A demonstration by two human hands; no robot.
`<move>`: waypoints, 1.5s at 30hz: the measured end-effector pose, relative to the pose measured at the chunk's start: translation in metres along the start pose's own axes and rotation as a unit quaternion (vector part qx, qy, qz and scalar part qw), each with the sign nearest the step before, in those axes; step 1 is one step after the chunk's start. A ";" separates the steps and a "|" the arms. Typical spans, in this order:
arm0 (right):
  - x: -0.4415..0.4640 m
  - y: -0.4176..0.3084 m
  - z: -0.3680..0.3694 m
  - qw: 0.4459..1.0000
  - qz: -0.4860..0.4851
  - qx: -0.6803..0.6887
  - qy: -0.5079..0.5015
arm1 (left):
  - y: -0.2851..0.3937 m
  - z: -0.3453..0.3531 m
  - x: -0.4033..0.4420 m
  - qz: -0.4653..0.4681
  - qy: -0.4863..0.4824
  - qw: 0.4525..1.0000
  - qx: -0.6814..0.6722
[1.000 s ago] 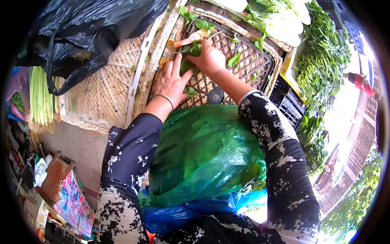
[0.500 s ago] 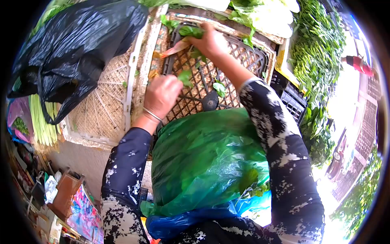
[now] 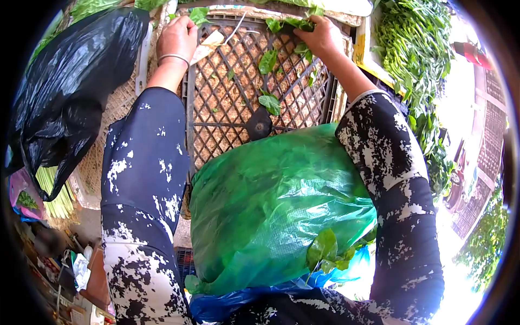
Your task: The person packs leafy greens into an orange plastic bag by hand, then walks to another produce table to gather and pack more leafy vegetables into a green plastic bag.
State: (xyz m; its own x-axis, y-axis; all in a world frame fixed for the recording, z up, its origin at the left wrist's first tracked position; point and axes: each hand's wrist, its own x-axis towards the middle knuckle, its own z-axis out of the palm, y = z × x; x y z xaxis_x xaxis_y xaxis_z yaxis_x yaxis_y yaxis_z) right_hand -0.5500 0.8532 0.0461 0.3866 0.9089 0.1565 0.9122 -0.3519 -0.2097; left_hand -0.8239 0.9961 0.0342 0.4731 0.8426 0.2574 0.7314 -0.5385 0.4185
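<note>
My left hand (image 3: 177, 39) is at the upper left corner of a black lattice crate (image 3: 195, 108), fingers curled closed beside a green leaf (image 3: 199, 15). What those fingers hold is hidden. Under this hand lies a pale yellowish strip (image 3: 209, 45), with a thin white string (image 3: 236, 27) close by. Toward the crate's upper right, my right hand (image 3: 324, 37) pinches some green leaves (image 3: 299, 24). Several loose leaves (image 3: 268, 62) lie on the lattice. Closer to my body, a full green plastic bag (image 3: 271, 200) rests against the crate, with leafy sprigs (image 3: 325, 248) sticking out.
A black plastic bag (image 3: 76, 81) bulges at the left, above long pale green stalks (image 3: 57, 195). Bunched leafy greens (image 3: 414, 49) are heaped along the right side. Blue plastic (image 3: 233, 306) lies below the green bag. Household clutter (image 3: 76, 276) fills the lower left.
My left hand has moved up and left to the crate's corner. My right hand has shifted right, leaving the pale strip on the left. More of the lattice is visible between them.
</note>
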 end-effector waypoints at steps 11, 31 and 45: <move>-0.044 -0.062 -0.036 0.945 -0.142 0.113 -0.273 | 0.042 -0.030 -0.003 -0.006 0.059 0.997 -0.043; -0.007 -0.023 -0.040 0.958 0.000 0.152 -0.243 | 0.104 -0.014 -0.130 0.254 -0.215 0.929 -0.162; -0.056 -0.006 -0.152 0.905 -0.007 0.297 -0.305 | 0.178 -0.264 -0.114 -0.141 -0.303 0.805 -0.490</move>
State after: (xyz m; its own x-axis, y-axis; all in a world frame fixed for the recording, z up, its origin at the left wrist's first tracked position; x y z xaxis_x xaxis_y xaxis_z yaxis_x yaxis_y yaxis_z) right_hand -0.5567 0.7702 0.1850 0.0625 0.9305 -0.3609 0.6126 -0.3213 -0.7222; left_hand -0.8777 0.8068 0.3092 0.7268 0.6098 -0.3162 0.2536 0.1896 0.9485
